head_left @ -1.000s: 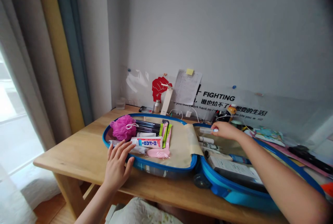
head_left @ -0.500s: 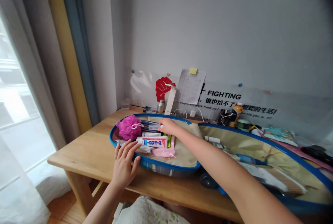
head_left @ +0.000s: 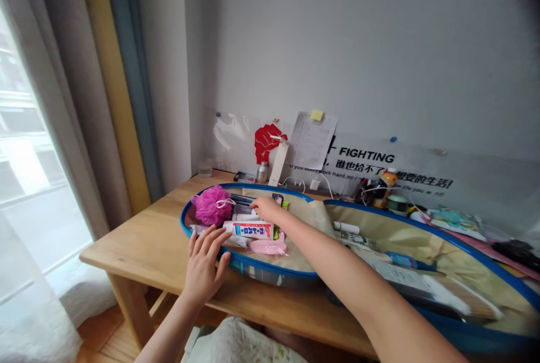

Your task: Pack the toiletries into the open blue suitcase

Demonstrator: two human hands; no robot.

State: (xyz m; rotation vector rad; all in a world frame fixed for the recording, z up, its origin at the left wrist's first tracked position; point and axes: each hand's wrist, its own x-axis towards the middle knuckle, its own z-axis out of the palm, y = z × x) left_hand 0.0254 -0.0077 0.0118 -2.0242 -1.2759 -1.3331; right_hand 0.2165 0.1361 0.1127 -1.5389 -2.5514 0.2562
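My left hand (head_left: 206, 261) lies with fingers spread over the near-left blue rim of an open zip case (head_left: 301, 264), beside a toothpaste tube (head_left: 250, 229). My right hand (head_left: 267, 209) reaches into the same half, fingertips closed together at slim dark-handled items (head_left: 241, 200); what they pinch, if anything, is hidden. A magenta bath puff (head_left: 211, 205) with a white cord sits at the left end. A pink item in clear wrap (head_left: 268, 247) lies below the toothpaste, and a white tube (head_left: 242, 217) above it.
The case's other half (head_left: 379, 228) spreads to the right, holding a white tube (head_left: 346, 227), a blue-handled item (head_left: 407, 260) and flat packs. Along the wall stand a small metal bottle (head_left: 262, 171), a white upright lamp-like stand (head_left: 278, 163) and an orange bottle (head_left: 385, 187).
My right hand has moved slightly left and lower among the slim items; the pale, clear piece at its fingertips no longer shows plainly. My left hand stays at the rim. The view has shifted slightly.
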